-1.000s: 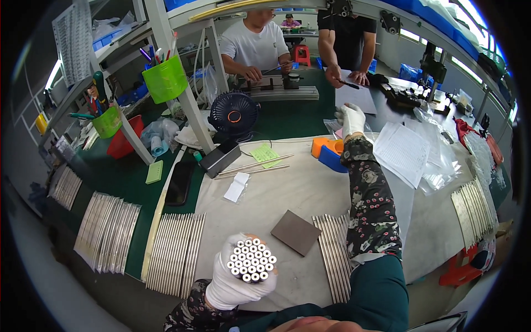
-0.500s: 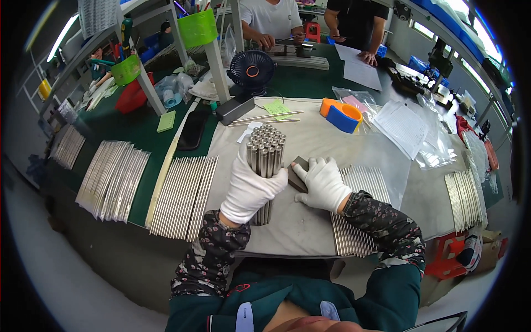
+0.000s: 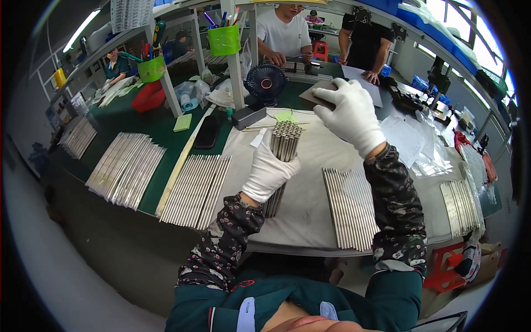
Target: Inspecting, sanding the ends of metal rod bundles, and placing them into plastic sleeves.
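The left hand [image 3: 271, 171], in a white glove, is wrapped tight around a bundle of thin metal rods [image 3: 283, 157], holding it upright over the middle of the bench [image 3: 310, 221], its lower end close to the pale cloth [image 3: 315, 160] that covers this part. The right hand [image 3: 349, 113], also gloved, is raised above and beyond the bundle, gripping a flat brown plate [image 3: 314, 95] by its edge, fingers closed on it.

My reading is that the rods are being squared up: the plate looks poised to tap the open top of the bundle so the ends sit level. That would call for bringing the plate down flat over the rod tips while the left hand keeps the bundle straight and loose enough for single rods to slide.

On the cloth near the front edge lies a flat row of rods [image 3: 348, 207], and more rows [image 3: 193, 188] lie toward the left on the green mat [image 3: 166, 124]. Another row [image 3: 462, 205] sits near the right edge. At the back edge stand a small black fan [image 3: 265, 83] and green pen pots [image 3: 224, 39] on a frame. Behind, two other people work at a further table.
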`<state>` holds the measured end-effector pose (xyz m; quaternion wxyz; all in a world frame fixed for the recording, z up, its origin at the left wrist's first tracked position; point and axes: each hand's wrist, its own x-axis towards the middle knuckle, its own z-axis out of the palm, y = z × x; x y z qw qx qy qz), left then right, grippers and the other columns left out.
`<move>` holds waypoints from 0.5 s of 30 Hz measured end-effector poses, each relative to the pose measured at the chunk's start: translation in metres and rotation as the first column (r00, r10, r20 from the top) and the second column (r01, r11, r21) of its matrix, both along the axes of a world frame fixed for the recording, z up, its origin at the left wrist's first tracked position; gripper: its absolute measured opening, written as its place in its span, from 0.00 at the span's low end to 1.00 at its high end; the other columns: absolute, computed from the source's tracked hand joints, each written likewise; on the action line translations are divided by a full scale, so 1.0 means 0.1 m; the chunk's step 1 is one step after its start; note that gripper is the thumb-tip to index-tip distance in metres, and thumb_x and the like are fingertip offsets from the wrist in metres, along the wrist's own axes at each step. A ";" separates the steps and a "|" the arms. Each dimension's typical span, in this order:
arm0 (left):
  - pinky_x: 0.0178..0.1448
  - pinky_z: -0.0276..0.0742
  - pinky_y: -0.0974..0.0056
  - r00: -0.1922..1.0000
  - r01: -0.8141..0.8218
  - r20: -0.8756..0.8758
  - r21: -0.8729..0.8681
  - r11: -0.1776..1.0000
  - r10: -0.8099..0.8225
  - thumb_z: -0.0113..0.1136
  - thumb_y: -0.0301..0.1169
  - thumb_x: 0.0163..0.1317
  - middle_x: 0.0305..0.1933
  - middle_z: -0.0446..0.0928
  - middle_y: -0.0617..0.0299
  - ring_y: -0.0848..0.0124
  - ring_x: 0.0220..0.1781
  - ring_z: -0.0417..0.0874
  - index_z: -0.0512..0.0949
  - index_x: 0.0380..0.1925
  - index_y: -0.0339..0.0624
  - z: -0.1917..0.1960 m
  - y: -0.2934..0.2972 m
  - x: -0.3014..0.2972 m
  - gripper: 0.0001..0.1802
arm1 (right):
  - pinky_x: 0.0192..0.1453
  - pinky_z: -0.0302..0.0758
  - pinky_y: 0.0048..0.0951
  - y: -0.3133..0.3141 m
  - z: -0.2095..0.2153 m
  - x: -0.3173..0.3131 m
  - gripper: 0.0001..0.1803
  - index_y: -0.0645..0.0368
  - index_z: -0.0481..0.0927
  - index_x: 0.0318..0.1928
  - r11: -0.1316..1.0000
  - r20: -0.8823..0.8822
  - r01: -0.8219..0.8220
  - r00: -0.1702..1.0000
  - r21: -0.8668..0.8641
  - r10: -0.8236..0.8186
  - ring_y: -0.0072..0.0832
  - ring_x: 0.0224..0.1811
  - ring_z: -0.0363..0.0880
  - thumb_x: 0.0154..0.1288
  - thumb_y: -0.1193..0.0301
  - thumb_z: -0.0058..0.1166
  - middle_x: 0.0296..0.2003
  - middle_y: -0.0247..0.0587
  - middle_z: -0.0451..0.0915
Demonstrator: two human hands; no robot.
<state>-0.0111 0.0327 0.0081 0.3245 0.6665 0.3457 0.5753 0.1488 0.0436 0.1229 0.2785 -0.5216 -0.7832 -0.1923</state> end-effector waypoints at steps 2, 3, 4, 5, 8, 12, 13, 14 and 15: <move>0.39 0.72 0.71 1.000 -0.030 0.007 0.087 0.996 0.029 0.59 0.22 0.44 0.35 0.73 0.64 0.77 0.35 0.75 0.66 0.44 0.37 0.00 0.03 0.03 0.24 | 0.50 0.71 0.37 -0.10 -0.08 -0.05 0.18 0.50 0.82 0.42 0.959 -0.087 -0.269 0.957 0.089 0.276 0.42 0.43 0.73 0.47 0.64 0.58 0.43 0.52 0.76; 0.39 0.72 0.71 0.996 -0.080 -0.013 0.138 0.987 0.083 0.60 0.23 0.44 0.35 0.73 0.64 0.77 0.35 0.76 0.66 0.45 0.37 -0.03 0.02 -0.03 0.25 | 0.50 0.71 0.37 -0.21 -0.13 -0.19 0.18 0.50 0.82 0.42 0.831 -0.154 -0.525 0.820 0.186 0.552 0.41 0.43 0.73 0.47 0.65 0.58 0.42 0.51 0.76; 0.39 0.72 0.71 0.969 -0.136 -0.111 0.504 0.853 0.220 0.60 0.23 0.43 0.35 0.73 0.63 0.77 0.36 0.76 0.66 0.45 0.37 -0.11 0.12 0.00 0.25 | 0.50 0.71 0.36 -0.30 -0.17 -0.28 0.18 0.50 0.82 0.43 0.755 -0.121 -0.650 0.745 0.089 0.656 0.41 0.43 0.73 0.47 0.65 0.58 0.43 0.51 0.76; 0.38 0.73 0.70 0.994 -0.034 0.110 0.115 0.993 0.021 0.59 0.23 0.43 0.35 0.73 0.63 0.77 0.35 0.75 0.67 0.44 0.37 -0.21 0.13 -0.02 0.24 | 0.49 0.71 0.36 -0.23 -0.24 -0.30 0.17 0.51 0.82 0.42 0.791 -0.224 -0.610 0.767 0.039 0.602 0.42 0.42 0.73 0.47 0.65 0.58 0.42 0.49 0.76; 0.38 0.73 0.70 1.000 0.004 -0.025 0.091 0.996 -0.002 0.58 0.23 0.44 0.34 0.75 0.62 0.76 0.34 0.76 0.66 0.44 0.36 -0.03 -0.02 0.01 0.24 | 0.47 0.71 0.37 0.01 -0.04 0.06 0.16 0.51 0.82 0.40 0.997 0.059 0.073 0.995 0.036 -0.075 0.43 0.41 0.72 0.48 0.64 0.57 0.39 0.46 0.76; 0.37 0.72 0.71 0.776 -0.260 -0.200 0.762 0.592 0.598 0.59 0.25 0.43 0.29 0.74 0.61 0.76 0.30 0.76 0.68 0.39 0.36 -0.03 0.06 0.04 0.20 | 0.48 0.71 0.38 -0.29 -0.21 -0.34 0.17 0.50 0.81 0.42 0.773 -0.039 -0.629 0.773 0.083 0.633 0.44 0.41 0.73 0.49 0.64 0.56 0.39 0.47 0.76; 0.37 0.72 0.71 0.770 -0.267 -0.207 0.754 0.600 0.603 0.59 0.25 0.43 0.29 0.74 0.61 0.76 0.30 0.76 0.68 0.39 0.36 -0.04 0.05 0.02 0.20 | 0.55 0.68 0.37 -0.25 -0.17 -0.32 0.20 0.50 0.81 0.45 0.817 -0.167 -0.573 0.814 -0.068 0.557 0.40 0.46 0.72 0.48 0.66 0.58 0.46 0.49 0.74; 0.37 0.73 0.70 0.942 -0.228 -0.138 0.409 0.884 0.307 0.60 0.26 0.42 0.30 0.75 0.61 0.73 0.31 0.77 0.68 0.38 0.36 -0.06 0.00 0.01 0.20 | 0.51 0.69 0.38 -0.16 -0.07 -0.27 0.17 0.50 0.82 0.42 0.962 0.025 -0.270 0.962 -0.041 0.271 0.41 0.44 0.73 0.49 0.65 0.57 0.42 0.48 0.76; 0.37 0.73 0.69 0.996 -0.037 0.083 0.021 0.999 0.035 0.60 0.26 0.42 0.30 0.75 0.60 0.70 0.31 0.78 0.69 0.38 0.36 -0.05 -0.04 0.05 0.20 | 0.48 0.71 0.38 -0.08 -0.01 -0.15 0.15 0.49 0.83 0.40 0.997 0.205 0.052 0.977 0.048 -0.061 0.42 0.41 0.74 0.50 0.63 0.56 0.37 0.47 0.77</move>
